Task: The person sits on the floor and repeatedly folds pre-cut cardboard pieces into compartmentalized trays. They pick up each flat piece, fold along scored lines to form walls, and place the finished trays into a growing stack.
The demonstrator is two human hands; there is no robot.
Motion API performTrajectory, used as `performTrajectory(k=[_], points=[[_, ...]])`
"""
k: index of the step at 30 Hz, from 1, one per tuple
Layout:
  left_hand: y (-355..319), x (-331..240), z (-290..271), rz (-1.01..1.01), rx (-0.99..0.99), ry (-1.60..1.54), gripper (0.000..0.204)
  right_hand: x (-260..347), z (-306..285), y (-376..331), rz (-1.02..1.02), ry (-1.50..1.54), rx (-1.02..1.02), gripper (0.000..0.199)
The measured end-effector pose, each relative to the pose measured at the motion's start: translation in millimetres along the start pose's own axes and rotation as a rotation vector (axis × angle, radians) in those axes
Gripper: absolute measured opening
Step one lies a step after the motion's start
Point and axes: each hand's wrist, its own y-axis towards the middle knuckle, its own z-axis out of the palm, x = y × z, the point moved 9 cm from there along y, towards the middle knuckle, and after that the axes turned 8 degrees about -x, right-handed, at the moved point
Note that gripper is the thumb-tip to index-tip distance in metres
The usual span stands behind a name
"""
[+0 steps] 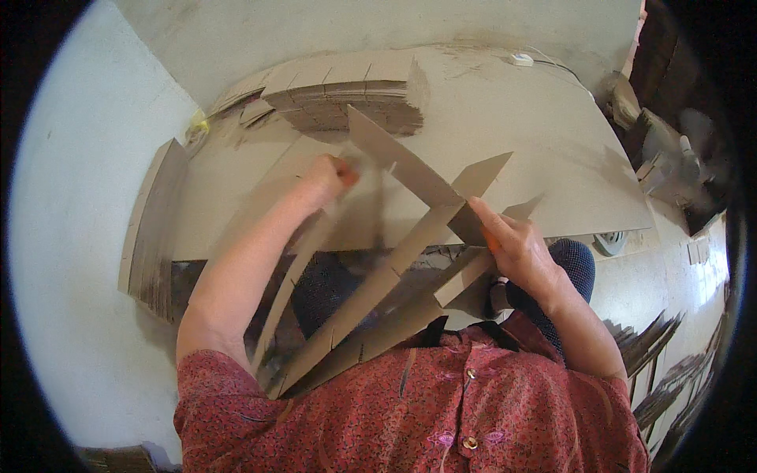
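Slotted cardboard strips, crossing one another, form a partly joined cardboard divider (410, 244) above my lap. My right hand (516, 244) grips it near a crossing, thumb and fingers closed on the board. One long strip (404, 167) of it slants up toward the far left, over the table. To the left, my left hand (331, 177) is raised over the table with its fingers curled in; motion blurs them, and what they hold cannot be made out. A narrow strip (292, 276) runs down from below that hand toward my lap.
A broad pale table board (552, 158) lies before me. A stack of slotted cardboard (347, 94) stands at its far side, another cardboard stack (154, 229) by the left wall. A white socket box (521, 60) with a cable lies at the back. Clutter (670, 150) fills the far right.
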Motion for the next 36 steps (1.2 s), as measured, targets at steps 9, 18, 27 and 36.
performTrajectory(k=[9,18,27,36], points=[[-5,-76,20,0.136,0.094,-0.379,0.024,-38,2,-11,0.167,0.022,0.118,0.049],[72,-87,-27,0.402,-0.473,0.24,0.06,-140,-27,11,0.27,-0.32,0.078,0.049],[171,-78,-20,0.326,-0.35,0.392,0.049,-229,-32,44,0.374,-0.535,0.076,0.052],[189,-50,-63,0.182,-0.296,-0.221,0.026,-174,-77,62,0.214,-0.511,-0.4,0.046]])
